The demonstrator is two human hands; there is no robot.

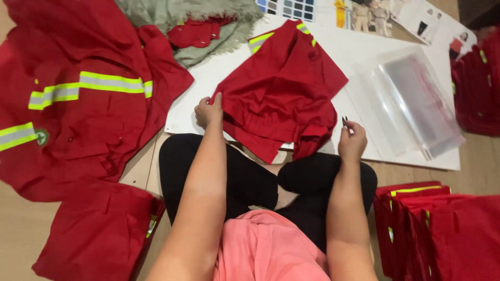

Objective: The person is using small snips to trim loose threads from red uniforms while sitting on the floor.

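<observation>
Head view shows us seated on the floor: our left hand (209, 110) pinches the edge of a crumpled red garment (284, 91) lying on the white board (208, 86) near its front edge. Our right hand (352, 139), grip clenched, holds small snips (345, 123) just beside the cloth.
</observation>
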